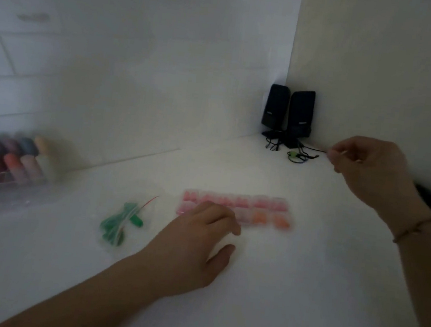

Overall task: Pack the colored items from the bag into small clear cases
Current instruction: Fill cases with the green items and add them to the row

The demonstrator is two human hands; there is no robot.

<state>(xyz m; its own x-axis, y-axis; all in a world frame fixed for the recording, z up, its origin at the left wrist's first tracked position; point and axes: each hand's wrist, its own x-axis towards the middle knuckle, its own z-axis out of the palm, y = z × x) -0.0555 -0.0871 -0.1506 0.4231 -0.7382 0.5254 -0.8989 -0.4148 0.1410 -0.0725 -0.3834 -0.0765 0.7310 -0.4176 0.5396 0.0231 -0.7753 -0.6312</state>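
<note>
The left hand [199, 245] rests with fingers relaxed at the near edge of two rows of small clear cases [236, 210]; one clear bag [122, 220] of green items lies just left. Farther back, the right hand [369, 172] hovers, fingertips pinched on something too small to identify, before two black speakers [287, 112]

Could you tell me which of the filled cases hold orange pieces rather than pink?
The two cases at the near row's right end; every other visible case shows pink.

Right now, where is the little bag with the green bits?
In the head view, the clear bag of green items lies on the white table, just left of the left hand and the rows of small cases.
</note>
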